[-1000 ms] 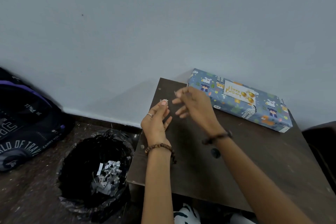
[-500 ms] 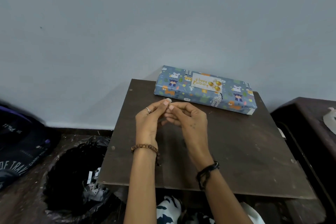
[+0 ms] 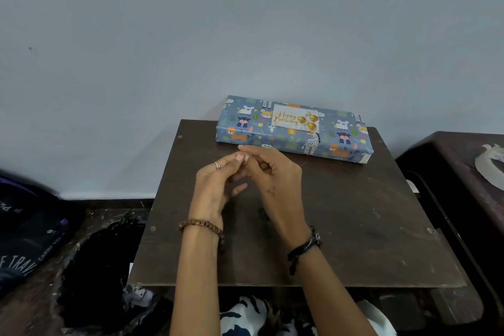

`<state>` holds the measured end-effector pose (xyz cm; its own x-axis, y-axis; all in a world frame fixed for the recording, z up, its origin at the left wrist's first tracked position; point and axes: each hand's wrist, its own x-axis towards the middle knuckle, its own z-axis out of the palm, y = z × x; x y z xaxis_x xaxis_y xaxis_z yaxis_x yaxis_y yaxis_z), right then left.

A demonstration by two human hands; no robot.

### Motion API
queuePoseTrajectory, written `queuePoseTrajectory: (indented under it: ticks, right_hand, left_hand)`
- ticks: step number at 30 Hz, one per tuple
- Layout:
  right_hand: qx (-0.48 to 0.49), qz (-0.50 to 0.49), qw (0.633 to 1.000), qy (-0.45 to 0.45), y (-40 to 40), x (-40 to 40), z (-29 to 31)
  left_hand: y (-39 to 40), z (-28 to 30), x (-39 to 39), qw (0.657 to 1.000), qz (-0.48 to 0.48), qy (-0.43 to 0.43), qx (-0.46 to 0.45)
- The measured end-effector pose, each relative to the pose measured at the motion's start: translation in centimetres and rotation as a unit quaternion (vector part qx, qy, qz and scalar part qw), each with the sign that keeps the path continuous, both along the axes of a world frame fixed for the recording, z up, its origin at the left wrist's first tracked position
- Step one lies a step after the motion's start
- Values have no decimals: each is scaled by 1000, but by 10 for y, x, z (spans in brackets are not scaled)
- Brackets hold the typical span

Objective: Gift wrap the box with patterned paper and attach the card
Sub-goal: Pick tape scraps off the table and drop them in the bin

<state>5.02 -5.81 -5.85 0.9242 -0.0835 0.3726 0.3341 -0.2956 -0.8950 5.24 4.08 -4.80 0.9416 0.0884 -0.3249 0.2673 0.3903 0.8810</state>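
Your left hand [image 3: 218,185] and right hand [image 3: 275,180] meet fingertip to fingertip; whether they pinch anything, I cannot tell. The wrapped box [image 3: 294,129] lies at the table's [image 3: 354,226] far edge, card [image 3: 295,118] on top. It looks stiff and slick-papered; grip its long sides.

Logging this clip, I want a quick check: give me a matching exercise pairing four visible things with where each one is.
Things:
1. wrapped box
2. birthday card
3. beaded bracelet
4. bin with black liner

Places:
A. on the floor, left of the table
B. at the table's far edge, by the wall
C. on the left wrist
D. on top of the box

Pairs: 1-B, 2-D, 3-C, 4-A
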Motion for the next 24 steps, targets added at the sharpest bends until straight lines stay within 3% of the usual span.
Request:
queuePoseTrajectory:
  ticks: [4, 7, 10, 16, 21, 24]
  right_hand:
    - [59, -62, 996, 4, 9, 2, 3]
    - [178, -77, 979, 64, 11, 10, 6]
    - [236, -65, 964, 104, 15, 12, 4]
    - [214, -65, 969, 105, 24, 12, -3]
    - [259, 0, 958, 120, 23, 11, 0]
    - [236, 21, 964, 124, 23, 10, 1]
  left_hand:
    - [-4, 2, -2, 996, -26, -16, -84]
    - [-7, 1, -5, 994, -63, -55, -68]
    - [-9, -2, -2, 997, -15, -69, -30]
    - [-6, -10, 0, 992, 96, -69, 52]
    - [1, -11, 2, 994, 109, -21, 0]
    - [5, -11, 1, 994, 109, -5, -2]
